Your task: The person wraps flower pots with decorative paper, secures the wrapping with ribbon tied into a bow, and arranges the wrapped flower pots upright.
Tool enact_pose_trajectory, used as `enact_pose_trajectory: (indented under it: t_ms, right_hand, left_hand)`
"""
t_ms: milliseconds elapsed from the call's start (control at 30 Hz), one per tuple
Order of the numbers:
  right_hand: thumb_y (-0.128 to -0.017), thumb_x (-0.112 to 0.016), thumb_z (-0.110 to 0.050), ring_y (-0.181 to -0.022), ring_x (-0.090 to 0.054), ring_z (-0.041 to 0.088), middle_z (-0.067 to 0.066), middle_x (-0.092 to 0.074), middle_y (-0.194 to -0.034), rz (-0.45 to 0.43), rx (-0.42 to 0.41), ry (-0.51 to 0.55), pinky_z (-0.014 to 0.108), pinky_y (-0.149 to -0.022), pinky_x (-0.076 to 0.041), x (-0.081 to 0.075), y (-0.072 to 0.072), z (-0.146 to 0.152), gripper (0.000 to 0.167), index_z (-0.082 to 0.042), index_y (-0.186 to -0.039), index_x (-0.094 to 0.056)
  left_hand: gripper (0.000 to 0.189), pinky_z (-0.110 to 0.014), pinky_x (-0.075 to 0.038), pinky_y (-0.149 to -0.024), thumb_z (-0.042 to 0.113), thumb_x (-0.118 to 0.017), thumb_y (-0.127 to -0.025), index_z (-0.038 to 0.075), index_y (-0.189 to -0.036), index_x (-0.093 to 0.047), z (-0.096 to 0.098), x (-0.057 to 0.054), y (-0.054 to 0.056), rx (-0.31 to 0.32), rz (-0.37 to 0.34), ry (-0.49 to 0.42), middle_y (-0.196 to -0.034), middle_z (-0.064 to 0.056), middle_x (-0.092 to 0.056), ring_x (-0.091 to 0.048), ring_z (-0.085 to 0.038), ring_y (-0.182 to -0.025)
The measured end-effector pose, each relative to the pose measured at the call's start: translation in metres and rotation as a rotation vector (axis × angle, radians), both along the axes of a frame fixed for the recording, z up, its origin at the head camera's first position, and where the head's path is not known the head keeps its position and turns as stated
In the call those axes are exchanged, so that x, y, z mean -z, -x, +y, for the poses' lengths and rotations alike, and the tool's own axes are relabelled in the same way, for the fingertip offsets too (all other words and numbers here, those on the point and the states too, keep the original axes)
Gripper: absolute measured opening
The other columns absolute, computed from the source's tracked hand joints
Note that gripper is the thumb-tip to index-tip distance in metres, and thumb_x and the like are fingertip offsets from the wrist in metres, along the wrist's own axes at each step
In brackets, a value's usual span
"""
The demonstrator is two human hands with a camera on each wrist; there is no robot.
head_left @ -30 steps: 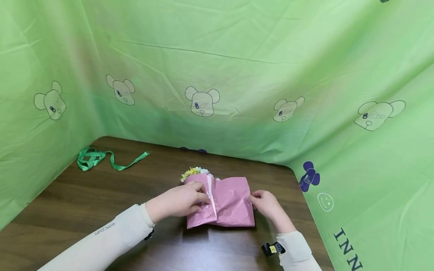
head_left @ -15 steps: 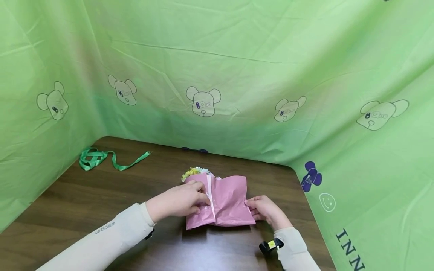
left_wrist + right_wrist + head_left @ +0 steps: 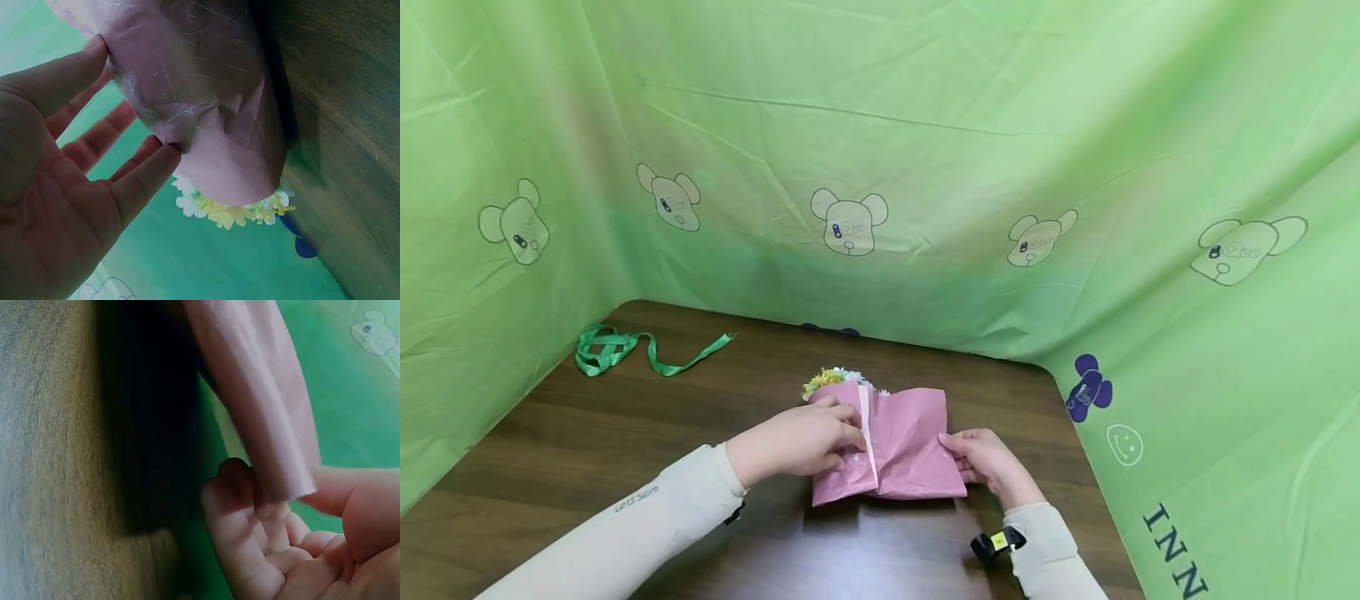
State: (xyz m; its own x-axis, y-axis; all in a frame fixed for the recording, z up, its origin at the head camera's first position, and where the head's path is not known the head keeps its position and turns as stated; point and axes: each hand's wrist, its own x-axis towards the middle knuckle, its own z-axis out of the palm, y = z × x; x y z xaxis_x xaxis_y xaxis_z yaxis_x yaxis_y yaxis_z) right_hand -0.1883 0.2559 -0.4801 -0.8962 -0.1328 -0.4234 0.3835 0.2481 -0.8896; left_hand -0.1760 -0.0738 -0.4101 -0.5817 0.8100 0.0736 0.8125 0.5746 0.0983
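Observation:
A bouquet wrapped in pink wrapping paper (image 3: 913, 446) lies over the table, its yellow and white flowers (image 3: 835, 381) peeking out at the far left end. My left hand (image 3: 808, 437) holds the left part of the paper beside a white edge strip (image 3: 867, 433). In the left wrist view, thumb and fingertips press into the creased pink wrap (image 3: 194, 87), with blossoms (image 3: 228, 212) below it. At the right side, my right hand (image 3: 992, 462) pinches the paper's free edge. The right wrist view shows that edge (image 3: 256, 412) curving between thumb and fingers.
A loose green ribbon (image 3: 606, 350) lies at the back left of the brown wooden table (image 3: 587, 458). Green cloth (image 3: 925, 125) printed with bear heads hangs around the back and both sides.
My right hand has shifted slightly left, with more fingers behind the paper, and its right edge now bends inward. The left hand stays in nearly the same place.

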Motion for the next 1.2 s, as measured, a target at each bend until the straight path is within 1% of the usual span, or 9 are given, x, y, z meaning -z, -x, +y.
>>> enact_pose_trajectory:
  t_ms: [133,267,367,500,600,767,933,1033,1200]
  right_hand:
    - [-0.096,-0.066,-0.014,-0.059,-0.064,0.011,0.0,-0.064,-0.066,0.015,0.012,-0.055,0.028,-0.055,-0.057,0.001,-0.001,-0.004,0.015,0.001,-0.094,-0.066]
    - [-0.095,-0.065,-0.011,-0.056,-0.064,0.011,0.001,-0.063,-0.064,0.007,0.005,-0.086,0.029,-0.054,-0.057,0.0,-0.001,-0.003,0.012,0.0,-0.09,-0.066]
    - [-0.095,-0.065,-0.01,-0.058,-0.067,0.013,0.003,-0.066,-0.066,0.002,-0.003,-0.082,0.031,-0.056,-0.059,0.0,-0.003,0.0,0.012,0.002,-0.092,-0.066]
    - [-0.095,-0.065,-0.009,-0.06,-0.068,0.015,0.004,-0.068,-0.068,0.004,-0.016,-0.062,0.033,-0.058,-0.06,-0.002,-0.006,0.002,0.013,0.003,-0.094,-0.065]
    - [-0.095,-0.065,-0.01,-0.06,-0.068,0.015,0.004,-0.068,-0.068,0.006,-0.025,-0.047,0.033,-0.058,-0.06,-0.005,-0.008,0.004,0.012,0.002,-0.093,-0.064]
    - [-0.094,-0.066,-0.009,-0.061,-0.068,0.014,0.003,-0.068,-0.068,0.001,-0.029,-0.022,0.032,-0.058,-0.06,-0.009,-0.009,0.005,0.01,0.0,-0.089,-0.064]
    - [-0.093,-0.066,-0.009,-0.06,-0.068,0.015,0.003,-0.067,-0.067,-0.016,-0.03,-0.024,0.032,-0.058,-0.06,-0.007,-0.008,0.005,0.009,-0.003,-0.087,-0.062]
    - [-0.093,-0.065,-0.01,-0.06,-0.068,0.014,0.003,-0.067,-0.067,-0.01,-0.037,-0.028,0.032,-0.058,-0.06,-0.004,-0.009,0.005,0.01,-0.003,-0.087,-0.062]
    - [-0.093,-0.063,-0.008,-0.06,-0.07,0.015,0.005,-0.069,-0.066,-0.016,-0.061,-0.031,0.033,-0.058,-0.061,0.004,-0.011,0.007,0.009,-0.002,-0.086,-0.062]
  left_hand:
    - [0.032,-0.03,-0.049,-0.09,0.026,-0.082,-0.086,0.03,-0.116,-0.075,0.002,-0.002,0.0,0.005,0.004,0.014,-0.117,0.006,-0.066,-0.051,-0.018,-0.102]
    - [0.031,-0.03,-0.049,-0.085,0.024,-0.084,-0.083,0.03,-0.113,-0.076,0.006,-0.005,-0.001,-0.005,0.009,0.026,-0.111,0.006,-0.066,-0.051,-0.017,-0.096]
    - [0.029,-0.029,-0.049,-0.082,0.023,-0.084,-0.083,0.031,-0.11,-0.076,0.008,-0.006,-0.002,-0.014,0.016,0.034,-0.108,0.006,-0.066,-0.051,-0.017,-0.094]
    - [0.024,-0.029,-0.049,-0.08,0.019,-0.081,-0.083,0.03,-0.104,-0.076,0.011,-0.008,-0.002,-0.008,0.027,0.031,-0.104,0.006,-0.066,-0.052,-0.017,-0.091]
    - [0.022,-0.03,-0.048,-0.08,0.017,-0.08,-0.083,0.029,-0.101,-0.076,0.012,-0.009,-0.001,0.012,0.043,0.031,-0.103,0.006,-0.066,-0.052,-0.017,-0.09]
    - [0.022,-0.03,-0.046,-0.082,0.017,-0.08,-0.082,0.028,-0.101,-0.076,0.014,-0.01,0.0,0.04,0.078,0.038,-0.1,0.006,-0.066,-0.054,-0.015,-0.089]
    - [0.021,-0.028,-0.042,-0.079,0.016,-0.08,-0.081,0.027,-0.098,-0.075,0.017,-0.012,-0.001,0.04,0.083,0.049,-0.09,0.008,-0.061,-0.051,-0.013,-0.082]
    - [0.024,-0.027,-0.04,-0.078,0.018,-0.081,-0.081,0.029,-0.101,-0.073,0.019,-0.013,-0.001,0.045,0.092,0.074,-0.091,0.009,-0.061,-0.049,-0.011,-0.081]
    - [0.037,-0.026,-0.037,-0.077,0.022,-0.08,-0.085,0.036,-0.119,-0.072,0.023,-0.015,0.0,0.046,0.07,0.137,-0.103,0.008,-0.064,-0.044,-0.012,-0.083]
